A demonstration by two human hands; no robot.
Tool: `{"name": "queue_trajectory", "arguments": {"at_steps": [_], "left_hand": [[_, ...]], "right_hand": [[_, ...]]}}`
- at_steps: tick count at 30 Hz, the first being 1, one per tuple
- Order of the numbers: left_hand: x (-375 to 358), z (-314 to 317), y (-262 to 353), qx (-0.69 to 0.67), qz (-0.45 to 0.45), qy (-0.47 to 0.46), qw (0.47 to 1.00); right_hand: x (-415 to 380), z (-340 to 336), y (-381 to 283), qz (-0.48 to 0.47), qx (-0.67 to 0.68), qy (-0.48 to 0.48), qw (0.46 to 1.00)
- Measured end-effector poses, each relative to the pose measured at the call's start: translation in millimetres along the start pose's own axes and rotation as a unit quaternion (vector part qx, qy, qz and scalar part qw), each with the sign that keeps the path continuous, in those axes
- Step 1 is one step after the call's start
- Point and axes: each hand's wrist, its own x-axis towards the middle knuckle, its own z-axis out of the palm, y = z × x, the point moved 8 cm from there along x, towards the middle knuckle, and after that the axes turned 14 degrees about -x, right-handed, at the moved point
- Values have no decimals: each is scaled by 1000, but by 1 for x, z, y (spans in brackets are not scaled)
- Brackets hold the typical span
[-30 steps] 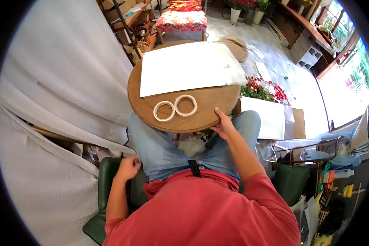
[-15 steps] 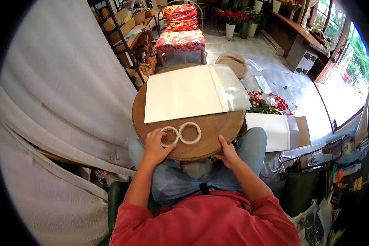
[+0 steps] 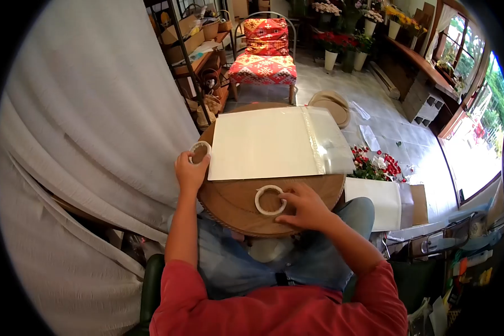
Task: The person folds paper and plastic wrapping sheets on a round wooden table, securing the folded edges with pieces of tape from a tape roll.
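My left hand (image 3: 190,171) grips a roll of tape (image 3: 208,150) at the left edge of the round wooden table (image 3: 229,199), fingers and thumb around its lower part. A second roll of tape (image 3: 258,200) lies near the table's front. My right hand (image 3: 307,208) has its thumb and fingers curled at that roll's right rim, in contact with it. Between and beyond the hands, a large cream-white sheet (image 3: 263,145) lies flat, with a clear plastic sleeve (image 3: 335,140) sticking out at its right side.
Red and white flowers (image 3: 378,165) and a white board (image 3: 372,201) are low at the right of the table. A pale curtain (image 3: 95,140) hangs close on the left. A chair with a red patterned cover (image 3: 263,67) stands beyond the table, beside a shelf (image 3: 199,61).
My left hand has carried one tape roll away from the other, to the table's left edge. My right hand has moved from the table's front-right edge to the other roll. The view has shifted slightly.
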Motion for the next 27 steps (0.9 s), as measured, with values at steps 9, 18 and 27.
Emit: {"name": "queue_trajectory", "arguments": {"at_steps": [9,18,27], "left_hand": [[17,26,-71,55,-68,-24,996],[18,25,-59,100,-122,-18,987],[-3,55,-45,-25,-74,-39,996]], "right_hand": [[27,7,7,-78,-53,-10,995],[30,16,109,31,-84,23,996],[32,31,141,6,-48,104,993]]}}
